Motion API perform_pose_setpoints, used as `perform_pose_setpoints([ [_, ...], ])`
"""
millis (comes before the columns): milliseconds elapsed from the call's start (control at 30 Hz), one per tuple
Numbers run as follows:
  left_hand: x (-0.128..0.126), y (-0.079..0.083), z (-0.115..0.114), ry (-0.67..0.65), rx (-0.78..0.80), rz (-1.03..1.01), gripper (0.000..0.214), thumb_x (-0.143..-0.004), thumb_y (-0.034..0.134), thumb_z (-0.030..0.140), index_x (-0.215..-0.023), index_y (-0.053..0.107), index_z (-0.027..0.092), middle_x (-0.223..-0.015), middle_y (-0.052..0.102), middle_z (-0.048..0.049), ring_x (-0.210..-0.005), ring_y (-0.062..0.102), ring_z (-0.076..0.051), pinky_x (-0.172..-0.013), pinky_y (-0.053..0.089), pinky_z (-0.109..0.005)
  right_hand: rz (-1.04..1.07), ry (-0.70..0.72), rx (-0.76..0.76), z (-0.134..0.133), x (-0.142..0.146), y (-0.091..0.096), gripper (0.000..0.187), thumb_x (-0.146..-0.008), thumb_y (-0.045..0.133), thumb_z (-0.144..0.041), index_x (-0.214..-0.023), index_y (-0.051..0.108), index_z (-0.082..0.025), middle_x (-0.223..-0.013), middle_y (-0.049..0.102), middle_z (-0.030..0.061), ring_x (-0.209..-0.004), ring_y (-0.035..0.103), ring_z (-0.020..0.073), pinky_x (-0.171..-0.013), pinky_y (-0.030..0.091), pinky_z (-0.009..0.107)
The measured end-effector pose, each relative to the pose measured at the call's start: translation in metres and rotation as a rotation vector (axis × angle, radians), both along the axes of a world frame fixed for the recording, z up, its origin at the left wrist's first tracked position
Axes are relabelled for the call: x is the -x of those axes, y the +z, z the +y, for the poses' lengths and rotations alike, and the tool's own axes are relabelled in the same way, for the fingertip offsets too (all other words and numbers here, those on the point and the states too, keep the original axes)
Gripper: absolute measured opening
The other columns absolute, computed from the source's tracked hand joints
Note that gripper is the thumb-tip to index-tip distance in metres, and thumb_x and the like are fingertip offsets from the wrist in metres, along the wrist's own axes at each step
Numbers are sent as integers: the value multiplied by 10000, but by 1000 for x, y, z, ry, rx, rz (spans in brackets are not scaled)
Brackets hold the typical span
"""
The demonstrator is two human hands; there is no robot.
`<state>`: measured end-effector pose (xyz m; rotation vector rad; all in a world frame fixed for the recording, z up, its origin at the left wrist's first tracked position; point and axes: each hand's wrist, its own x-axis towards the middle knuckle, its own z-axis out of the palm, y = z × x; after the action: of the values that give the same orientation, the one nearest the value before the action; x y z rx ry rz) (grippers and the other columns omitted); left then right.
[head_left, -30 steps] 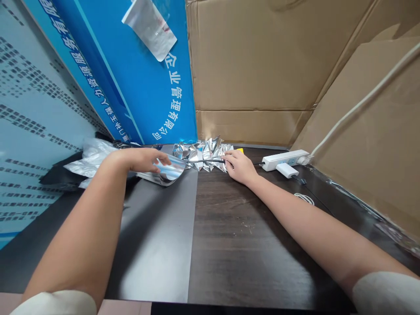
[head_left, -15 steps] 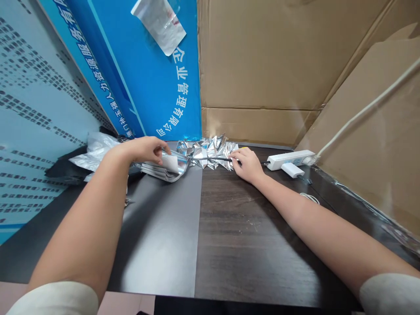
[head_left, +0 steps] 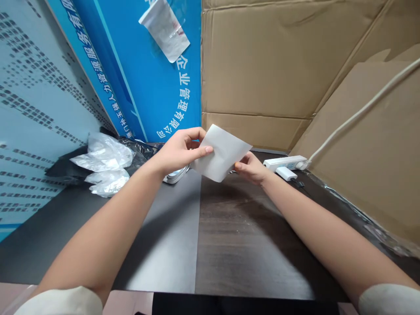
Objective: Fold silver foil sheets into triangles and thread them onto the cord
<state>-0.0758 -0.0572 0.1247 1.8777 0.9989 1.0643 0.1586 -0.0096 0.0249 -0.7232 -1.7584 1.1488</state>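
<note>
The left hand [head_left: 183, 148] pinches a white sheet [head_left: 221, 151] near its left edge, its thumb laid flat on the face towards the camera and its other fingers bent, partly hidden behind. The right hand [head_left: 251, 168] is at the sheet's right edge, thumb tip by the edge and the other fingers mostly out of sight, so whether it pinches the sheet too cannot be told. The sheet is tilted, held up above the table [head_left: 262, 253], roughly over the line where a grey surface meets dark wood grain. Just below the left hand, a stack of silvery sheets [head_left: 177, 176] lies on the grey part, largely covered by that hand. Farther left are clear plastic bags [head_left: 105, 153], with black plastic [head_left: 139, 151] beside them. To the right of the right hand sits a white power strip [head_left: 284, 162], a white adapter [head_left: 286, 173] plugged into its near side, and a thick white cord [head_left: 364, 111] rises from its far end. Behind everything stand a blue panel [head_left: 138, 87], with a piece of paper [head_left: 166, 30] taped to it, and brown cardboard [head_left: 256, 61].
</note>
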Motion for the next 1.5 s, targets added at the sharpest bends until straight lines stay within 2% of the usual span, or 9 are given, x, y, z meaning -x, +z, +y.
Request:
perform_pose_setpoints([
  [167, -7, -17, -11, 78, 68, -155, 369, -760, 783, 451, -919, 617, 162, -974, 685, -40, -851, 646, -163, -691, 496, -216, 120, -110, 227, -35, -14, 26, 532, -608, 897, -589, -942, 762, -198, -1006, 770, 81, -949, 695, 251, -847, 554, 378],
  [300, -9, -51, -24, 132, 300, -199, 472, -764, 780, 388, -1140, 576, 186, -813, 660, -11, -686, 621, -137, -531, 444, -187, 119, -52, 552, -72, -20, 18, 476, -676, 856, -591, -897, 768, -179, -869, 754, 85, -783, 682, 210, -660, 561, 324],
  [433, -10, -87, -29, 182, 331, -247, 701, -786, 754, 314, -1404, 429, 254, -656, 451, 89, -504, 468, -71, -417, 352, -145, 85, -214, 413, -85, -18, -7, 475, -682, 859, -535, -964, 739, -172, -781, 701, 31, -574, 539, 114, -408, 379, 217],
  [600, -11, -112, -25, 154, 275, -122, 404, -851, 686, 351, -1209, 603, 185, -790, 542, 24, -410, 392, -29, -323, 332, -170, 78, -229, 414, -80, -17, -29, 598, -683, 841, -525, -1113, 672, -147, -746, 675, 13, -506, 506, 105, -378, 393, 232],
  [833, -10, -124, -21, 123, 245, -57, 318, -882, 652, 354, -1131, 626, 158, -985, 628, -34, -380, 440, -2, -326, 341, -170, 84, -239, 345, -79, -28, -33, 1090, -752, 823, -445, -1563, 115, -272, -725, 660, -46, -486, 532, 123, -417, 451, 237],
  [967, -8, -125, -19, 155, 248, -100, 425, -856, 686, 345, -1225, 573, 166, -805, 563, 35, -379, 415, -12, -323, 324, -152, 3, -166, 249, -80, -32, -33, 585, -797, 783, -428, -1290, 541, -225, -803, 634, -3, -529, 541, 103, -483, 496, 262],
  [1033, -8, -124, -18, 160, 256, -131, 476, -835, 712, 348, -1246, 550, 170, -770, 557, 50, -379, 400, -14, -321, 322, -147, -10, -172, 231, -80, -32, -33, 452, -788, 784, -403, -1162, 617, -211, -842, 605, 0, -551, 547, 95, -520, 515, 275],
  [1333, -3, -120, -16, 152, 295, -10, 330, -871, 599, 315, -1137, 674, 135, -808, 652, -21, -337, 450, -45, -276, 343, -190, -104, -274, 356, -78, -34, -31, 512, -741, 788, -358, -1192, 642, -165, -741, 645, -9, -614, 575, 135, -611, 484, 296],
  [1500, 0, -120, -18, -3, 262, 60, 442, -811, 491, 174, -1207, 680, 126, -802, 691, -55, -637, 678, -159, -412, 472, -193, -86, -396, 317, -72, -39, -31, 384, -711, 818, -372, -1027, 733, -169, -935, 726, 56, -838, 613, 182, -770, 491, 324],
])
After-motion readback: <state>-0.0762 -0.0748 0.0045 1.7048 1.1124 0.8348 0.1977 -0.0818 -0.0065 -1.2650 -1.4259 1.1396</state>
